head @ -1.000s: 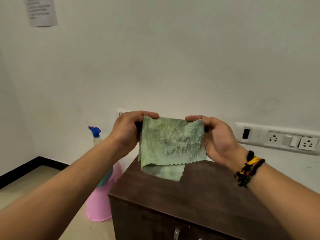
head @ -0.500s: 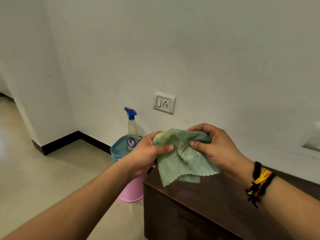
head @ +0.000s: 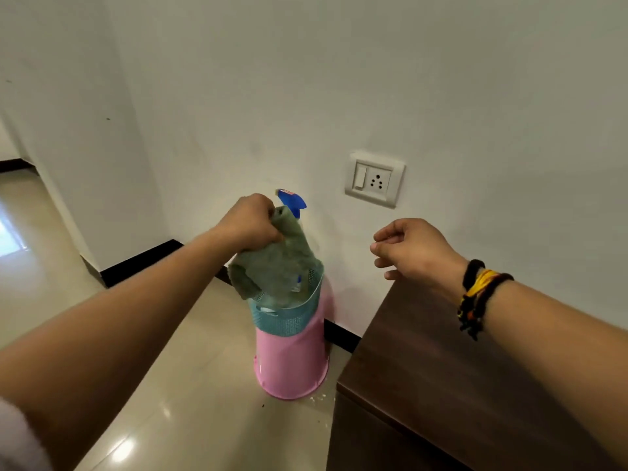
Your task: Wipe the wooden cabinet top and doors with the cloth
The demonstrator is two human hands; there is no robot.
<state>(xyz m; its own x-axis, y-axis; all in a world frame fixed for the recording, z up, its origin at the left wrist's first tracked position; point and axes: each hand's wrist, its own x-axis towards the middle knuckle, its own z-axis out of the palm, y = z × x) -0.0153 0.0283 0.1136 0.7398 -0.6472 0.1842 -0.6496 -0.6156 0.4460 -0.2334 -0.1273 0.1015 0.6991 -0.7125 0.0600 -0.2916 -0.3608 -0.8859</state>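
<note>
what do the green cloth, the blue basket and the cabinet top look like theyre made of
Green cloth: soft, fuzzy fabric, probably microfibre; it hangs limp and crumpled from the left hand.
Blue basket: thin plastic by the look; the wall is a grid of small moulded holes.
Cabinet top: dark brown wood grain with a matte finish; solid wood or laminate cannot be told.

Head view, looking forward-down, close over hands (head: 253,224), toward wall (head: 441,79).

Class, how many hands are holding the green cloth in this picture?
1. The left hand grips the green cloth over the blue basket; the right hand is empty above the cabinet.
</note>
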